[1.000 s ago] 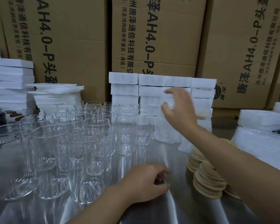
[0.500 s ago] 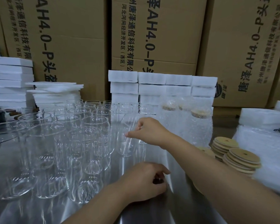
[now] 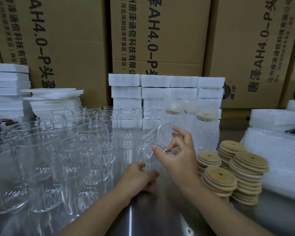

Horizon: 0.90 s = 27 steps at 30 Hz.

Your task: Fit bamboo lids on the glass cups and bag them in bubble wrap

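Nearest, the left hand lies knuckles-up on the steel table with fingers curled, whether round anything I cannot tell; just beyond it the right hand grips a tilted glass cup in thumb and fingers. Right of that hand stand stacked bamboo lids, left of it loose cups, behind it bubble-wrapped cups. Farthest, past white foam blocks, cardboard boxes read "AH4.0-P" and "唐泽".

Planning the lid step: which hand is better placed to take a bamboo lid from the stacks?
Probably the right hand: the lid stacks lie just beside it, though it grips a glass cup. The left hand would have to cross under that arm.
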Each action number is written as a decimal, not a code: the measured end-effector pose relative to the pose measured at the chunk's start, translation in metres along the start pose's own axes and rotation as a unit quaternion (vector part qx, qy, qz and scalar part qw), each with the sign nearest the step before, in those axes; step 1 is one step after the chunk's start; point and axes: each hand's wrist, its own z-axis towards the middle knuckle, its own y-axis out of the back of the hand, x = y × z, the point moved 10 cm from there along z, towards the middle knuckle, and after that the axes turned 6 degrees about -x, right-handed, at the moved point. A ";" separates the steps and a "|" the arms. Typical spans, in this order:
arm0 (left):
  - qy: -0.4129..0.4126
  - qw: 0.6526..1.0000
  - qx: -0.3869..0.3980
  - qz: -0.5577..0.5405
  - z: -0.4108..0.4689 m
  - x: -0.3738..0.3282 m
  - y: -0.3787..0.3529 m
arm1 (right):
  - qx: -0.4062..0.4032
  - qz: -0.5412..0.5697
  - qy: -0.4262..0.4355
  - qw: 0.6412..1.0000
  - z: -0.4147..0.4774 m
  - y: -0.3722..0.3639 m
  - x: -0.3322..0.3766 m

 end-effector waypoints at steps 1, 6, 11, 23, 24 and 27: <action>0.005 0.999 -0.010 -0.033 0.001 0.001 0.003 | -0.012 0.010 0.014 1.000 -0.001 0.004 0.003; -0.020 0.998 -0.020 -0.060 0.002 -0.005 0.012 | 0.004 0.025 0.086 0.996 -0.012 0.007 0.035; -0.045 0.999 -0.004 -0.002 -0.001 -0.014 0.012 | 0.084 0.065 0.090 0.990 -0.020 -0.009 0.042; -0.063 0.997 -0.005 0.044 -0.001 -0.015 0.013 | 0.151 0.128 0.023 0.980 -0.026 -0.019 0.036; -0.070 0.995 0.001 0.068 -0.001 -0.016 0.012 | 0.144 0.133 0.018 0.980 -0.024 -0.018 0.036; -0.101 0.988 -0.008 0.113 0.002 -0.021 0.011 | 0.108 0.132 -0.001 0.985 -0.020 -0.014 0.033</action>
